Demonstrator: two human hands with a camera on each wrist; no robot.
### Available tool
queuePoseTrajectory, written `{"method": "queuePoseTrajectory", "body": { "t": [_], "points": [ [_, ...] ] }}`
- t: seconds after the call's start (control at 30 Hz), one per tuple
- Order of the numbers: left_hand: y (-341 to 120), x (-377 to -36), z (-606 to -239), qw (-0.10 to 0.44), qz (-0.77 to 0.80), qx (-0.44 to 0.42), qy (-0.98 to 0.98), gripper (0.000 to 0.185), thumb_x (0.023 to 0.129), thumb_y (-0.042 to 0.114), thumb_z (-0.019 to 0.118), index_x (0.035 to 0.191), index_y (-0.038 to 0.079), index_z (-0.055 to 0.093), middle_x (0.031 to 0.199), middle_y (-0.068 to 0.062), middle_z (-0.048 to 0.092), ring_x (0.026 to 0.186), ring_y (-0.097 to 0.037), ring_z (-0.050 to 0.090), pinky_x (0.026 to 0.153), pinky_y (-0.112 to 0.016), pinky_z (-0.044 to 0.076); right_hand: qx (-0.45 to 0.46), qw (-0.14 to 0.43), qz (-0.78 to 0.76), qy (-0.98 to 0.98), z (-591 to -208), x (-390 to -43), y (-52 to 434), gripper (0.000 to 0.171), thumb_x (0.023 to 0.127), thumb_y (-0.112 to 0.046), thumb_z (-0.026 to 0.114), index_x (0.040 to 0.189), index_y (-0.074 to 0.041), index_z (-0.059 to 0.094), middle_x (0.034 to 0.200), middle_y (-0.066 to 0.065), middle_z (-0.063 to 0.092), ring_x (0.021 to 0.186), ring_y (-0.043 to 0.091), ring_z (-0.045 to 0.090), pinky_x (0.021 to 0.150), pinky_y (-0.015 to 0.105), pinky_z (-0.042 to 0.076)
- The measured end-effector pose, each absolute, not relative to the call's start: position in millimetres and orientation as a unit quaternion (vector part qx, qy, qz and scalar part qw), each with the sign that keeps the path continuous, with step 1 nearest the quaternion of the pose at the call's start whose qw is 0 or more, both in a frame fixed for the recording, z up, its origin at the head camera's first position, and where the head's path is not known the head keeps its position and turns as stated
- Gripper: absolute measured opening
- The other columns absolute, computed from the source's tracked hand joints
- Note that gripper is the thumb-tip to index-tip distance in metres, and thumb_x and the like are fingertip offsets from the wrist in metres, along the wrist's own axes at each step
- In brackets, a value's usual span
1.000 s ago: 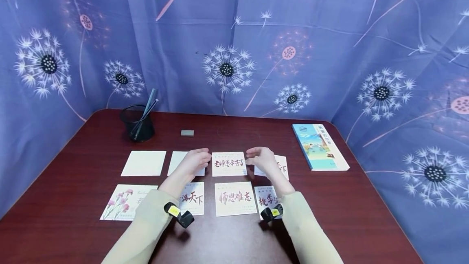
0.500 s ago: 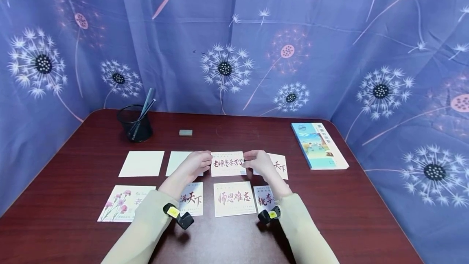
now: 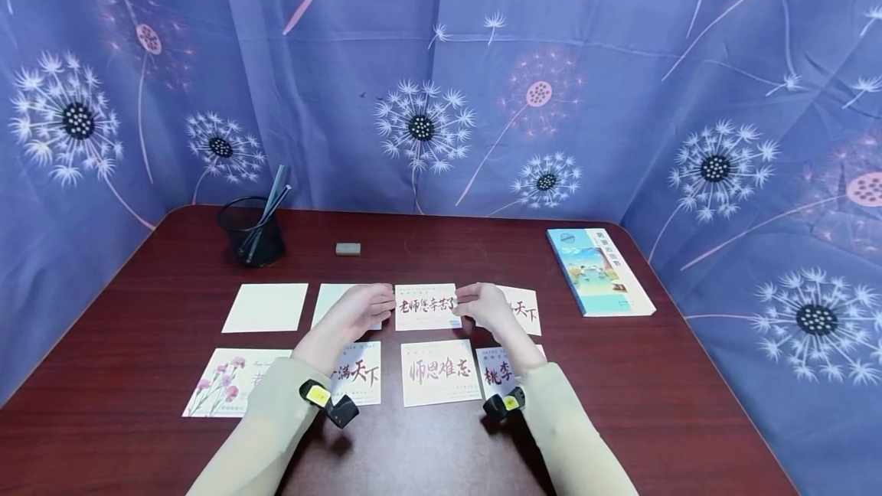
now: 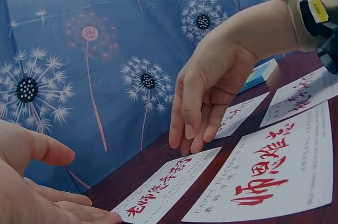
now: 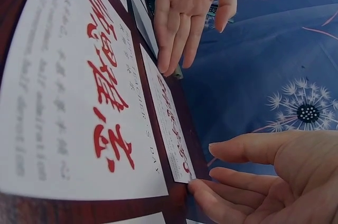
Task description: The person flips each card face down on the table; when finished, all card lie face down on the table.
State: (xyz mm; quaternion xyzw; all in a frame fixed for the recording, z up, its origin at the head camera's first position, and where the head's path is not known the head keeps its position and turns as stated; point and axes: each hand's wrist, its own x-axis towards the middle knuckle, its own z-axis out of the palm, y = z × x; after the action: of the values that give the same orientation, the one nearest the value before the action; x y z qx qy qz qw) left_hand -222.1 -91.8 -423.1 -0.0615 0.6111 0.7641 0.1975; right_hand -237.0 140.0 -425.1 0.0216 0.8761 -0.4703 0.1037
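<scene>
A white card with red handwritten-style characters (image 3: 425,307) lies flat in the back row, between my two hands. My left hand (image 3: 354,312) is at its left edge, fingers nearly straight and fingertips right at the edge; it partly covers a pale card (image 3: 331,298) behind it. At the opposite edge, my right hand (image 3: 488,308) has its fingertips by the corner, and it overlaps another lettered card (image 3: 524,311). In the right wrist view the right fingers (image 5: 211,197) reach the end of the middle card (image 5: 171,129), thumb held apart.
A blank white card (image 3: 265,308) lies at back left. The front row has a flower card (image 3: 219,385) and lettered cards (image 3: 361,373), (image 3: 441,373), (image 3: 494,370). Behind stand a mesh pen cup (image 3: 252,232), a grey eraser-like block (image 3: 347,249) and a book (image 3: 599,272).
My right hand has moved slightly left, bringing its fingertips to the middle card's right edge. The left hand stays at the left edge. The head view has shifted a little.
</scene>
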Motion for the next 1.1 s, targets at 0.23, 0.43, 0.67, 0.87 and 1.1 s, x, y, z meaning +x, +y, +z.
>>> {"method": "queuePoseTrajectory", "body": {
  "t": [0.23,0.43,0.67,0.87,1.1],
  "points": [
    [-96.3,-223.3,-419.3,0.198,0.787,-0.061,0.581,0.056,0.099,0.005,0.035,0.147,-0.018,0.019,0.153,-0.039,0.021,0.144,-0.044,0.026,0.121,-0.045,0.023,0.025,0.099,-0.472,0.876,-425.9,-238.4,140.0,0.034,0.080,-0.008,0.073,0.113,0.000,0.069,0.110,0.015,0.072,0.100,0.026,0.069,0.088,0.037,0.055],
    [-99.7,-225.8,-417.9,0.202,0.786,-0.059,0.582,0.054,0.100,0.007,0.035,0.148,-0.014,0.023,0.153,-0.033,0.029,0.144,-0.038,0.030,0.121,-0.043,0.025,0.024,0.098,-0.470,0.877,-424.6,-238.2,138.9,0.035,0.080,-0.009,0.073,0.113,0.000,0.069,0.109,0.014,0.073,0.102,0.027,0.067,0.088,0.039,0.055],
    [-101.9,-225.3,-415.3,0.210,0.790,-0.055,0.573,0.055,0.100,0.007,0.038,0.150,-0.009,0.024,0.154,-0.028,0.031,0.141,-0.041,0.035,0.118,-0.044,0.030,0.030,0.102,-0.470,0.876,-426.4,-238.2,139.0,0.035,0.080,-0.010,0.073,0.113,-0.001,0.069,0.110,0.013,0.072,0.101,0.026,0.067,0.085,0.038,0.055],
    [-104.2,-225.7,-412.5,0.216,0.803,-0.034,0.555,0.056,0.100,0.005,0.034,0.152,-0.008,0.018,0.156,-0.029,0.025,0.143,-0.041,0.030,0.119,-0.043,0.027,0.025,0.099,-0.474,0.875,-426.2,-237.9,136.6,0.034,0.080,-0.009,0.073,0.112,0.000,0.069,0.107,0.014,0.073,0.101,0.026,0.068,0.090,0.040,0.054],
    [-105.1,-225.8,-411.3,0.225,0.815,-0.023,0.533,0.055,0.101,0.005,0.033,0.152,-0.008,0.017,0.157,-0.029,0.022,0.146,-0.039,0.026,0.120,-0.040,0.024,0.015,0.094,-0.470,0.877,-425.8,-236.7,134.1,0.034,0.081,-0.009,0.072,0.114,0.000,0.069,0.109,0.014,0.073,0.109,0.029,0.066,0.100,0.043,0.049]
  ]
}}
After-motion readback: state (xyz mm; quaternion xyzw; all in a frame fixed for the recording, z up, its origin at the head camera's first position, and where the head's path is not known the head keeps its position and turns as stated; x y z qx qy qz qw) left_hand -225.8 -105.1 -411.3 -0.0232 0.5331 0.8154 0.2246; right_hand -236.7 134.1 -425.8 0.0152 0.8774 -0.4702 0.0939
